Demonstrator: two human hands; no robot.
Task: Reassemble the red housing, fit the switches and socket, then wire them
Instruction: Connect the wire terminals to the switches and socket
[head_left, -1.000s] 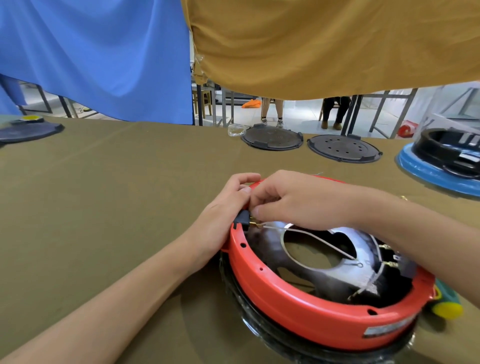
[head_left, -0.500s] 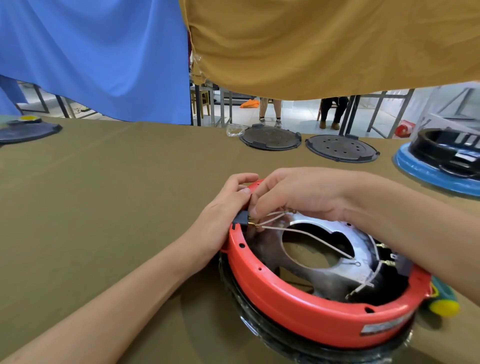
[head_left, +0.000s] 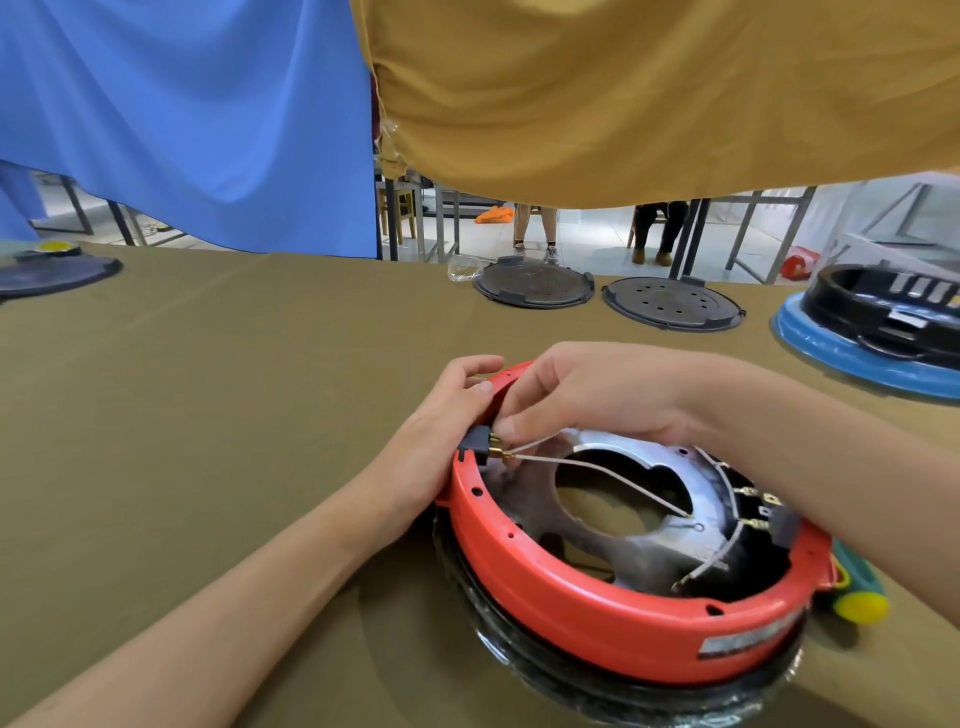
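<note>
The red ring housing (head_left: 597, 597) lies on the olive table over a black base, with a silver metal plate (head_left: 649, 462) inside it. A small black switch (head_left: 478, 441) with brass terminals sits in the housing's left rim. My left hand (head_left: 441, 431) grips the rim from outside, right behind that switch. My right hand (head_left: 587, 395) reaches over the rim and pinches a thin white wire (head_left: 597, 467) at the brass terminals. On the right inner wall sits a black socket (head_left: 774, 514) with brass tabs and more white wires.
Two dark round covers (head_left: 535, 283) (head_left: 672, 304) lie at the table's far edge. A black unit on a blue ring (head_left: 852, 353) stands at the right. A green and yellow screwdriver handle (head_left: 857, 592) lies right of the housing. Another dark disc (head_left: 52, 270) sits far left.
My right hand has lifted and its fingers have shifted at the switch terminals, exposing the brass contacts and a second wire end. My left hand stays on the rim.
</note>
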